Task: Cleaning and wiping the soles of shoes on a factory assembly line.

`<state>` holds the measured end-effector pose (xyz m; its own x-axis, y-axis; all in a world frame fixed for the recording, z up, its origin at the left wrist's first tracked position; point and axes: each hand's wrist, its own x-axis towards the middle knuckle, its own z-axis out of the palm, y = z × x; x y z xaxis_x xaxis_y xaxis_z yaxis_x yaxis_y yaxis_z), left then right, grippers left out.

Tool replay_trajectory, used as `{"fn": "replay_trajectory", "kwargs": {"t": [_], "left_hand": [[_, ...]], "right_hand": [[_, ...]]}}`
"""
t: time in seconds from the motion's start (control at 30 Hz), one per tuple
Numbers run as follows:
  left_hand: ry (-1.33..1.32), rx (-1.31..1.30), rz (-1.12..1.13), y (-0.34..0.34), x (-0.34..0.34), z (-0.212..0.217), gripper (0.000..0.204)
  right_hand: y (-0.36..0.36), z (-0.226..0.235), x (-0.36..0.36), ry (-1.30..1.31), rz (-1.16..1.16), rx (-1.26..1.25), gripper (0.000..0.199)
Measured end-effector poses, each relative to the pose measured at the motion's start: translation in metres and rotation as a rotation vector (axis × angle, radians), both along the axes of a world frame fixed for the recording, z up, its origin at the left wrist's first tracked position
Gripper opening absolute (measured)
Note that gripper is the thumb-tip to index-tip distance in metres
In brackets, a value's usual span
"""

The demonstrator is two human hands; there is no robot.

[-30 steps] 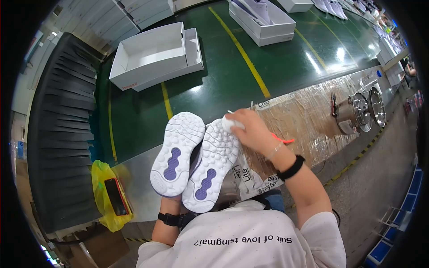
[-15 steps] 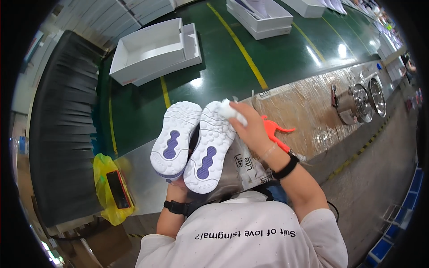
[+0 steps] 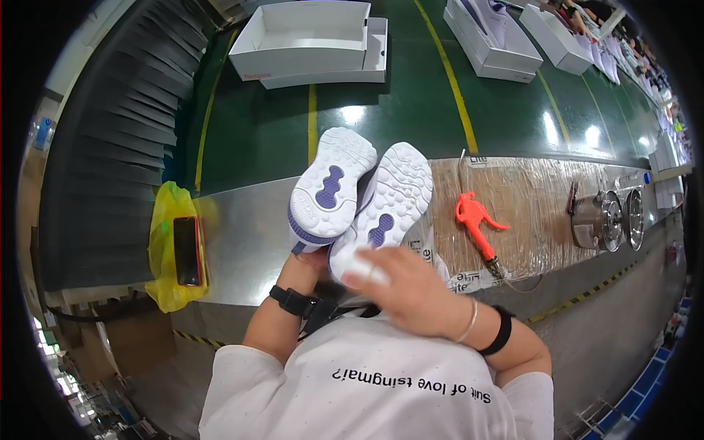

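The right hand [image 3: 414,290], slightly blurred, has its fingers drawn together over a white wad [image 3: 372,273] at the near heel of the right shoe [image 3: 394,194]. The left hand [image 3: 315,258] is under the heel end of the left shoe [image 3: 336,180]; its fingers are mostly hidden, so I cannot tell how they grip. Both white shoes are held side by side above the near edge of the metal table [image 3: 246,220], purple-inset soles up, toes far, heels near. Each long axis runs from near to far, leaning right, the right shoe more so. Raised lettering marks the left shoe's heel, and dark lettering crosses the shirt [image 3: 330,411] upside down. To the right, an orange air gun [image 3: 477,224] lies on film-covered cardboard [image 3: 535,198] with black print along its edges; beyond stands a metal pot [image 3: 589,226]. On the left, a phone [image 3: 188,251] rests on a yellow bag [image 3: 164,235]. Far off, an open white box [image 3: 315,76] bears red lettering.
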<state>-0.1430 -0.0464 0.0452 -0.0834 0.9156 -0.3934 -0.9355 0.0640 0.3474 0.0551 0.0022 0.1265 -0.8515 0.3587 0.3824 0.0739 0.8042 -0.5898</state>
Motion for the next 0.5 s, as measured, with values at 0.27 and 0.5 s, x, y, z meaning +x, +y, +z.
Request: {"fn": "replay_trajectory", "kwargs": {"t": [0.27,0.5], "left_hand": [[-0.014,0.020,-0.045,0.003,0.004,0.000,0.039],[-0.058,0.006,-0.021,-0.001,0.000,-0.013,0.039]], "right_hand": [[0.055,0.001,0.011,-0.185,-0.286,0.108,0.039],[0.012,0.006,0.021,-0.144,-0.036,0.102,0.040]]}}
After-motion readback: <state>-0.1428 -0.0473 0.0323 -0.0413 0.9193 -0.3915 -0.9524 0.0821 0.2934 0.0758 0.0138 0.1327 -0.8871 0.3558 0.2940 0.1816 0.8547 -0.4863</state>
